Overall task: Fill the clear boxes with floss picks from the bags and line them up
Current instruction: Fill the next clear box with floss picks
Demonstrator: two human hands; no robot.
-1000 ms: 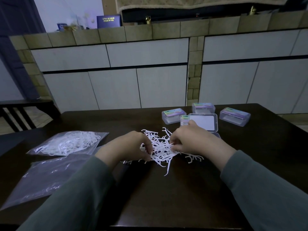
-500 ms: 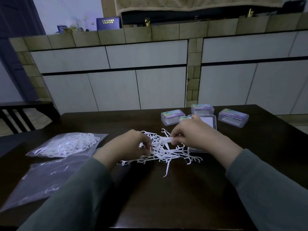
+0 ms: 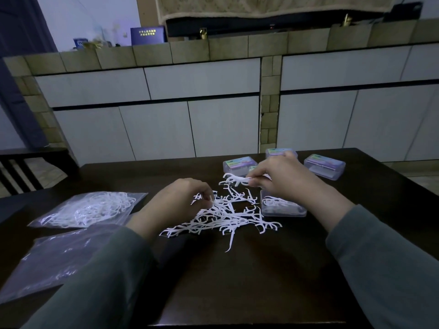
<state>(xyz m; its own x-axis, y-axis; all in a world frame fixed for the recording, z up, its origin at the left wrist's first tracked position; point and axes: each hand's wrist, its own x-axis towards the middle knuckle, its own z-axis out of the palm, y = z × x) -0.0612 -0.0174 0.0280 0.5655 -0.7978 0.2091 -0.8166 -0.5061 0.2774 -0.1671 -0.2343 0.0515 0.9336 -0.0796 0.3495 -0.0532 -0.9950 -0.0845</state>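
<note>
Your right hand pinches small bunch of floss picks above open clear box, picks already inside. Your left hand grips picks at 9 o'clock edge of loose pile on dark table. Full bag at 9 o'clock; closed boxes at 1 o'clock.

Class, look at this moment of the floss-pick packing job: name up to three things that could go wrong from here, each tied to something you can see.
1. The right hand pinches a small bunch of picks above the table; one could slip out short of the open box.
2. The loose pile is tangled, so the left hand may drag extra picks along.
3. The open box lies under the right wrist and might get knocked.
</note>
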